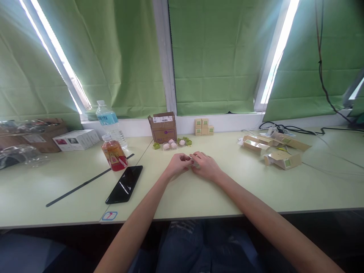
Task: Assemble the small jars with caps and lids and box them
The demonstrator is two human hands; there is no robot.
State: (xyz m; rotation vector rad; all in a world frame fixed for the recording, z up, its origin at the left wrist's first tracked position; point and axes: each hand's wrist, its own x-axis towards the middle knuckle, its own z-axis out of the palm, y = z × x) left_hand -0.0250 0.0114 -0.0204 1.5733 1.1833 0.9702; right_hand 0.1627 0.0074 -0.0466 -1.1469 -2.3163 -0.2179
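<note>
Over the middle of the table, my left hand (179, 163) and my right hand (205, 165) meet at the fingertips. Both have bent fingers closed on something small and pale, mostly covered by the fingers, so its kind cannot be made out. Just beyond them lie several pale pink round pieces (170, 145) on clear plastic. Small green leaf-like pieces (186, 141) sit beside these, with another green piece (156, 145) at the left. Behind stands an opened brown cardboard box (163, 127).
Several small tan boxes (201, 127) are stacked by the wall. Opened cartons (283, 159) lie at the right near black cables (295, 129). At the left are a phone (124, 184), a red drink bottle (114, 153), a water bottle (111, 125), a dark strip (85, 183) and a white box (76, 139).
</note>
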